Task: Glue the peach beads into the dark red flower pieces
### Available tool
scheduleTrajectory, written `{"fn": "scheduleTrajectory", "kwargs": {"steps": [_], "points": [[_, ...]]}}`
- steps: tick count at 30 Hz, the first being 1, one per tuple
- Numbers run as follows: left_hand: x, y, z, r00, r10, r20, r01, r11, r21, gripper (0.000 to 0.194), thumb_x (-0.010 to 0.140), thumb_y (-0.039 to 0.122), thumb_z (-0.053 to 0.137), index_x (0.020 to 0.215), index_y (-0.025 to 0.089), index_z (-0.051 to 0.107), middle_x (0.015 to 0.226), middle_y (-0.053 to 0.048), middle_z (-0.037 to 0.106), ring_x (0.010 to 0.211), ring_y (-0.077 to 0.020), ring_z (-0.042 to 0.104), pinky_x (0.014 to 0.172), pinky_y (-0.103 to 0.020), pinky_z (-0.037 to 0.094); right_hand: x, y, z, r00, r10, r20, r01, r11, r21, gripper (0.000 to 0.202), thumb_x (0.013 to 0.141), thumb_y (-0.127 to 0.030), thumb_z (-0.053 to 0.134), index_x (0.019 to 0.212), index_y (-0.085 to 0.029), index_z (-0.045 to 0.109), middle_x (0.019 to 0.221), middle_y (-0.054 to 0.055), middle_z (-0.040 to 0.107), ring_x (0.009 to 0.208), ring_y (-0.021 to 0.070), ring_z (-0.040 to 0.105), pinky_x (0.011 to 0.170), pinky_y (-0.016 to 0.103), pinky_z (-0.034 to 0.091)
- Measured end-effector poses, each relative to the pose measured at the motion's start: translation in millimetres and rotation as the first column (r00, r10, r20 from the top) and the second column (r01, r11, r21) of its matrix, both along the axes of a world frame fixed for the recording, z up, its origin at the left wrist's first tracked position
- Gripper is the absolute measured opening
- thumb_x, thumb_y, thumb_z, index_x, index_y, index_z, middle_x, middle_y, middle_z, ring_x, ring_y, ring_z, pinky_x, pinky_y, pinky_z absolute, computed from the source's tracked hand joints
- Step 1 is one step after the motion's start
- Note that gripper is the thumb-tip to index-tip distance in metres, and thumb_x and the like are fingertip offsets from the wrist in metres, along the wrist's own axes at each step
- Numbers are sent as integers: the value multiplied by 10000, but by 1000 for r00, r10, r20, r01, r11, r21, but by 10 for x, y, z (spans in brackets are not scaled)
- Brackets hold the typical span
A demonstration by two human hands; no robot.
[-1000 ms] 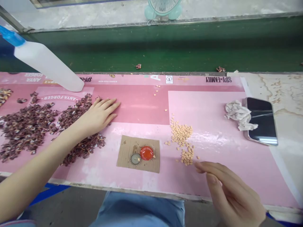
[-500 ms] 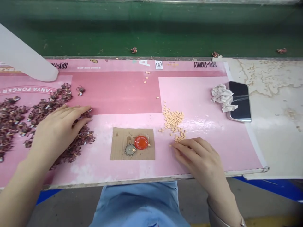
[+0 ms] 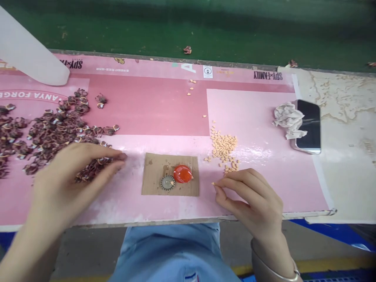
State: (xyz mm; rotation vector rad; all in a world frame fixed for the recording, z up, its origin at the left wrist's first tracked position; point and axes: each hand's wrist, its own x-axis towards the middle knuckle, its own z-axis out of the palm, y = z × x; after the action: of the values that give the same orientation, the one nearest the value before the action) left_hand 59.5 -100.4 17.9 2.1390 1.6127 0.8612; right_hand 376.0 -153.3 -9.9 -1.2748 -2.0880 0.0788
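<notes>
My left hand [image 3: 73, 172] pinches a small dark red piece [image 3: 122, 156] between thumb and forefinger, beside a pile of dark red pieces [image 3: 55, 125] with pale bands. My right hand [image 3: 252, 196] holds a tiny yellow piece [image 3: 213, 183] at its fingertips, just below a scatter of similar yellow pieces [image 3: 223, 145]. Between the hands lies a cardboard square [image 3: 152, 176]. On it are a glossy red disc [image 3: 182, 173] and, touching or nearly touching it, a round metal piece with a toothed rim [image 3: 167, 183]; a small yellow bit shows on this one.
A phone [image 3: 311, 127] lies at the right with crumpled tissue [image 3: 288, 117] against it. At the upper left, a white rounded object [image 3: 38, 55] overhangs the pink table cover [image 3: 147, 102]. Behind the table runs a green surface [image 3: 132, 31].
My left hand has moved out of the pile toward the cardboard and now pinches a dark red piece. My right hand has lifted slightly, a yellow piece at its fingertips. The view has shifted.
</notes>
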Motion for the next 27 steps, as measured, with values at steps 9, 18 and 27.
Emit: {"fn": "scheduleTrajectory", "kwargs": {"steps": [9, 18, 27], "points": [[563, -613, -160, 760, 90, 644, 172, 928, -332, 239, 933, 158, 745, 1081, 346, 750, 932, 36, 755, 879, -127, 711, 834, -170, 572, -323, 130, -54, 993, -10, -117, 8, 1000, -19, 233, 888, -23, 714, 943, -228, 617, 806, 0, 688, 709, 136, 633, 626, 309, 500], [605, -631, -241, 724, 71, 687, 188, 937, -295, 289, 896, 20, 721, 1040, 270, 716, 959, 40, 760, 937, -92, 724, 910, -123, 583, -318, 118, -77, 997, -1, -75, -1, 1000, -26, 247, 887, -18, 732, 954, -224, 615, 821, 10, 693, 727, 146, 623, 638, 320, 486], [639, -661, -334, 772, -74, 631, 165, 983, -86, 233, 929, 41, 728, 1099, 199, 713, 996, -28, 784, 908, -134, 764, 818, -199, 663, -387, 66, 61, 989, 1, -150, -8, 999, -51, 216, 888, -8, 718, 937, -200, 632, 810, 8, 672, 729, 125, 592, 648, 294, 502]]}}
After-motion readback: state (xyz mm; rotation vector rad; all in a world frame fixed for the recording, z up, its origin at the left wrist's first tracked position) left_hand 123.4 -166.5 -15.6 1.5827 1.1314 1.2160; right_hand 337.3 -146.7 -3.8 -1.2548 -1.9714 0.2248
